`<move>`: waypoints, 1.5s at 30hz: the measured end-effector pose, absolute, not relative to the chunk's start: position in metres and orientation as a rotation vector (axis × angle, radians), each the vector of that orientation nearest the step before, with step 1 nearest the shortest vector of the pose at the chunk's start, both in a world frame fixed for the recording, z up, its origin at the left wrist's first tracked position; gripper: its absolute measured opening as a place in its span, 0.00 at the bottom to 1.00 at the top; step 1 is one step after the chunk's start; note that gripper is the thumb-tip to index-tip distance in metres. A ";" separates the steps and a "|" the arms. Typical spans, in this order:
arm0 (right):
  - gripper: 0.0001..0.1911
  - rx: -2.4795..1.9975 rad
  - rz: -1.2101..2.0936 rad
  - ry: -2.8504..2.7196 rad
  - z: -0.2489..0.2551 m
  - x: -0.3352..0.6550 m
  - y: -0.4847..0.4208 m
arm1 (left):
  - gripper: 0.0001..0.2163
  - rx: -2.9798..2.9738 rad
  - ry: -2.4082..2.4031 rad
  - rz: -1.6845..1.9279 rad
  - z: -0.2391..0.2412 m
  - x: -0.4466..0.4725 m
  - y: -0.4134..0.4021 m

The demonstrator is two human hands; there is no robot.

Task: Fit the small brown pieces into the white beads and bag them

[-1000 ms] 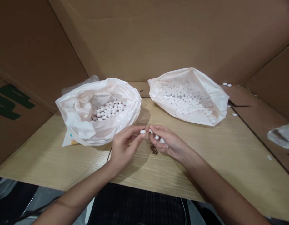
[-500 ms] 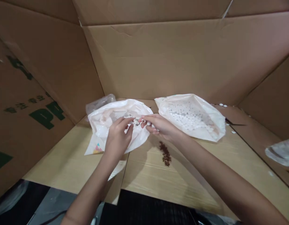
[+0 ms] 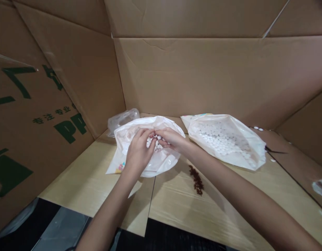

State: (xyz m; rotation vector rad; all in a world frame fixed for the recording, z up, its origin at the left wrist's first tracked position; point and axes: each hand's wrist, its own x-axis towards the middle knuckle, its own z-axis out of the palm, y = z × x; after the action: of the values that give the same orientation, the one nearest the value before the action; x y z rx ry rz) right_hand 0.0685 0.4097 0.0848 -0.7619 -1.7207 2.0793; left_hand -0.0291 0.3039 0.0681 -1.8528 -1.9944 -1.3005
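We find the right hand curled on white pellets and the left hand bent, its grip unclear, both over the open white plastic bag on the tabletop.

Soft shadows cross the dimly lit table.

Along the back, a tall brown cardboard wall, creased across. On the left, a matching cardboard panel, printed with green lettering, "PP" included. In the far left corner, crumpled clear plastic. Toward the right, a thin, dark, pointed object. At the right edge, a clear wrapping, partly cut off.
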 end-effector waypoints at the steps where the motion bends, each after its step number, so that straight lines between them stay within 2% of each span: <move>1: 0.13 -0.763 2.076 -1.723 0.084 0.068 0.410 | 0.11 -1.850 -1.998 -1.303 0.068 -0.031 0.305; 8: 0.10 -0.788 2.053 -1.721 0.076 0.060 0.417 | 0.10 -1.874 -2.072 -1.355 0.057 -0.040 0.311; 17: 0.16 -0.808 2.128 -1.776 0.066 0.052 0.420 | 0.12 -1.863 -2.190 -1.215 0.052 -0.035 0.305; 23: 0.21 -0.747 2.081 -1.929 0.073 0.057 0.418 | 0.08 -1.926 -2.070 -1.086 0.049 -0.037 0.304; 31: 0.24 -0.810 2.024 -1.908 0.086 0.070 0.423 | 0.09 -2.004 -1.812 -1.255 0.047 -0.041 0.303; 36: 0.27 -0.878 2.205 -1.485 0.086 0.107 0.430 | 0.08 -1.941 -1.843 -1.199 0.052 -0.041 0.301; 40: 0.25 -0.886 2.281 -1.005 0.073 0.155 0.433 | 0.09 -1.929 -1.876 -1.153 0.056 -0.042 0.301; 45: 0.21 -0.887 2.134 -0.421 0.036 0.210 0.435 | 0.11 -1.904 -2.019 -1.042 0.062 -0.044 0.302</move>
State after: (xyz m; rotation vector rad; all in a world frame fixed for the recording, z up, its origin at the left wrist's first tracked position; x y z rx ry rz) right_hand 0.2098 0.4350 0.0364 -0.8865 -0.4213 2.1343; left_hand -0.0436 0.3023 0.0622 -1.9042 -2.0188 -1.0424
